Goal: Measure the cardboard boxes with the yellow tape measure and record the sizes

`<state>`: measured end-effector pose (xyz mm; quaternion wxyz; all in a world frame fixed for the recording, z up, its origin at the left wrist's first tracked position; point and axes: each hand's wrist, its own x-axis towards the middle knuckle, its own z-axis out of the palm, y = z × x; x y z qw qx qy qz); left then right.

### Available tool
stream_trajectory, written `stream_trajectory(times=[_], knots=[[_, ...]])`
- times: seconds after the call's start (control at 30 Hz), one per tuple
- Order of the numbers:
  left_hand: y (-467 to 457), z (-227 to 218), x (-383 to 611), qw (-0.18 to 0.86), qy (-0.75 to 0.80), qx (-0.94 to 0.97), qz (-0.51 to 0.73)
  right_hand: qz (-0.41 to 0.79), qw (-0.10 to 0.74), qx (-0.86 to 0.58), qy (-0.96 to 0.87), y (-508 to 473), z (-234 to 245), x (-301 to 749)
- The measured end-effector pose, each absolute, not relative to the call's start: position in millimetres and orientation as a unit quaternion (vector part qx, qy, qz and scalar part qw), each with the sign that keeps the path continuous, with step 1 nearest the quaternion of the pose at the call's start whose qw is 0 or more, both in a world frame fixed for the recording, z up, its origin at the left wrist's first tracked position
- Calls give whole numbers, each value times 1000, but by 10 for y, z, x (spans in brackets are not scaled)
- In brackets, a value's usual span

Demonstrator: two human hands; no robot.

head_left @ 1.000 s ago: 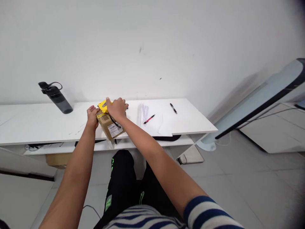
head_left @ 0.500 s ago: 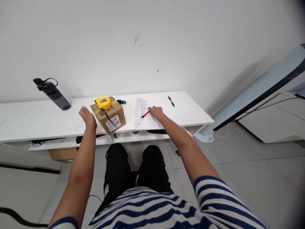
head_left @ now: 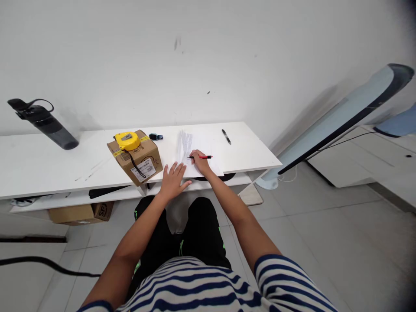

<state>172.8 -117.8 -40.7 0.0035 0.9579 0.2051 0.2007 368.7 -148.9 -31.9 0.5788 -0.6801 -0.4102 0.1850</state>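
Observation:
My right hand (head_left: 200, 162) is closed on a red and black pen (head_left: 206, 157), whose tip points left onto the white paper (head_left: 213, 147). Printed or written lines show on the left part of the sheet. My left hand (head_left: 173, 182) lies flat with fingers spread at the front edge of the white shelf (head_left: 87, 160), by the paper's lower left corner. To its left stands a cardboard box (head_left: 152, 158) with a yellow tape measure (head_left: 128, 141) on top, its black strap hanging over the label.
A dark water bottle (head_left: 53, 128) stands far left. A small dark watch-like object (head_left: 156, 136) lies behind the box, and a black pen (head_left: 226, 136) lies right of the paper. On the floor below is another cardboard box (head_left: 78, 214). A tall pale appliance (head_left: 312, 138) leans across the right.
My left hand has come right and down from beside the box to the paper's edge. My right hand has lifted the red pen and holds it over the sheet. The view has shifted.

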Motion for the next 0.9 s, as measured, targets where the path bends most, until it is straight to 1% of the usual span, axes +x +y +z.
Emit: stream_trajectory(times=[0.1,0.3,0.63,0.9], knots=[[-1025,-583,1764,2,236,954,184,195,575,-681,-409,-1500,-361,3674],[-1079,-858,1771,1,272,935,228,198,571,-688,-402,-1457,-350,3682],[-1028,-993,1814,13,272,924,269,215,560,-698,-391,-1449,-340,3651],[-1032,-1000,1813,34,270,930,247,196,568,-703,-380,-1473,-363,3644]])
